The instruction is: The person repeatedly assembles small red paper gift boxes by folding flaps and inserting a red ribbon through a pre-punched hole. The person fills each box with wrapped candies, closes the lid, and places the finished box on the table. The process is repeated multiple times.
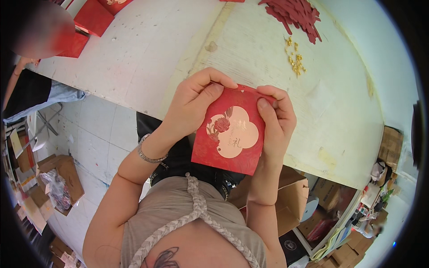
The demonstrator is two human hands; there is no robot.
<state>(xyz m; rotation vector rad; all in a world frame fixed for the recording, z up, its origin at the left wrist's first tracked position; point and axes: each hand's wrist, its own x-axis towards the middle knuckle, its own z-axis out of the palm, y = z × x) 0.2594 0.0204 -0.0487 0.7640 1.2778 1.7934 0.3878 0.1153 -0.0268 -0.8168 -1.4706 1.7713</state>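
Between my two hands is a red paper gift box [203, 145] with a pale pink flower-shaped panel and printed roses on its front. It is held a little tilted, over the table's near edge. My left hand [199, 96] pinches its upper left edge, thumb in front and fingers behind. At the upper right corner my right hand [277, 116] grips the same edge, fingers curled over the top. Small holes show near the top fold. Farther off on the table lie small gold-coloured metal pieces [295, 60] and a pile of dark red ribbon strips [295, 15].
The pale worktable [147, 67] spans the view ahead. Red boxes [94, 18] stand at the far left, near another person's arm [15, 78]. An open cardboard carton [290, 201] sits below the table at right. More cartons [65, 178] lie on the floor at left.
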